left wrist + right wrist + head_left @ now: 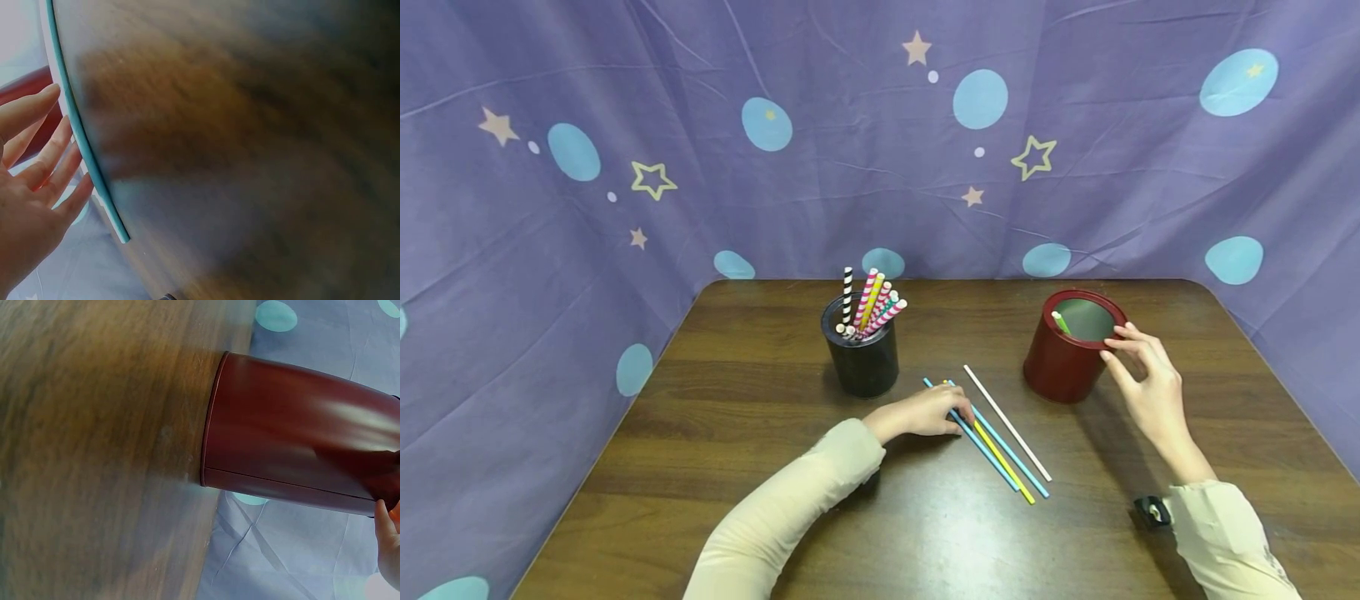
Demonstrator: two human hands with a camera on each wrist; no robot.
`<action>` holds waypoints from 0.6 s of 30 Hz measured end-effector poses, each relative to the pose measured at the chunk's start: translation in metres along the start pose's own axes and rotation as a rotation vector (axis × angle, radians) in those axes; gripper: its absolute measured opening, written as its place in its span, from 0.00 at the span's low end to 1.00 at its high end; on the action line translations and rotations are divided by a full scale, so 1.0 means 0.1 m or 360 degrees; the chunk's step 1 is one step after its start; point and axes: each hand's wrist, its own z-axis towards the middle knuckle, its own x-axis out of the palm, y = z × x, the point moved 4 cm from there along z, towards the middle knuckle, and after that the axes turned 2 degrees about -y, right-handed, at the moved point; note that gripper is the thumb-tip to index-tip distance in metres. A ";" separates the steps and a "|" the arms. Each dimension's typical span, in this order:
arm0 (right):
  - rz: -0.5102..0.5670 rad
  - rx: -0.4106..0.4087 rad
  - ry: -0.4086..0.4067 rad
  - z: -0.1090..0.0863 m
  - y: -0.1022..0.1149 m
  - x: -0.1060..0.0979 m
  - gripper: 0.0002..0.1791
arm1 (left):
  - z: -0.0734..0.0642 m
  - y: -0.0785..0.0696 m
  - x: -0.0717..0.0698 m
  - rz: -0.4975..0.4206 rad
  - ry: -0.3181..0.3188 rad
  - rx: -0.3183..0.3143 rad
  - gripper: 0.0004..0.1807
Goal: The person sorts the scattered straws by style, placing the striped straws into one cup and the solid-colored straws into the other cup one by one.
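My left hand (931,410) reaches over a group of straws on the table, its fingertips right at them. Two blue straws, the nearer one (994,462) and a farther one (1017,460), lie with a yellow straw (1002,457) between them. In the left wrist view, the spread fingers (53,164) meet a blue straw (92,156). My right hand (1153,396) touches the rim of a dark red can (1063,362) with fairly straight fingers and thumb. One green straw (1062,322) leans inside that can. The right wrist view shows the can's side (281,425) and one digit near its rim.
A black can (865,367) full of striped paper straws (872,300) stands left of the red can. Beside the blue straws lies a white straw (1007,422). The wooden table (737,367) ends at a purple curtain (850,200) with stars and dots.
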 end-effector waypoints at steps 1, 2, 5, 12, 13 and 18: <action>0.0000 -0.0001 0.0000 0.00 0.00 0.00 0.16 | 0.00 0.00 0.00 -0.0001 0.0007 0.0000 0.09; 0.0003 -0.0001 0.0000 0.00 0.01 0.00 0.16 | 0.00 0.00 0.00 0.0001 0.0014 0.0001 0.09; 0.0008 -0.0005 -0.0001 0.00 0.01 0.00 0.16 | 0.01 -0.01 0.00 0.0022 0.0035 0.0009 0.09; 0.0019 -0.0004 -0.0002 0.00 0.01 0.00 0.16 | 0.03 0.00 0.03 0.0097 0.0074 -0.0013 0.08; 0.0022 -0.0001 -0.0002 0.00 0.01 0.00 0.16 | 0.03 0.00 0.04 0.0106 0.0077 -0.0018 0.08; 0.0025 -0.0001 -0.0005 0.00 0.00 0.00 0.16 | 0.03 0.00 0.05 0.0152 0.0069 -0.0025 0.07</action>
